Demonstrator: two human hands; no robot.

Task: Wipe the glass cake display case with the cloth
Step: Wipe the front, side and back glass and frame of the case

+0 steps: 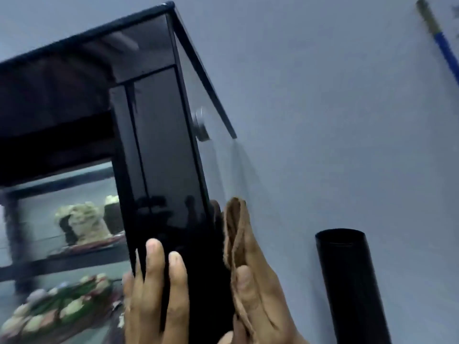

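Observation:
The glass cake display case (161, 150) fills the left half of the head view, with a black frame and dark glossy corner post. My left hand (156, 294) lies flat on the dark front panel near the corner, fingers spread upward. A brown cloth (234, 229) is pressed against the clear side glass (213, 155), and my right hand (260, 294) holds it there with the palm and thumb. Cakes (84, 224) stand on the shelves inside the case.
A black cylinder (350, 284) stands to the right of my right hand, close to the grey-blue wall (323, 120). A stick with a blue section (444, 48) leans at the top right. A round metal fitting (200, 125) sits on the side glass.

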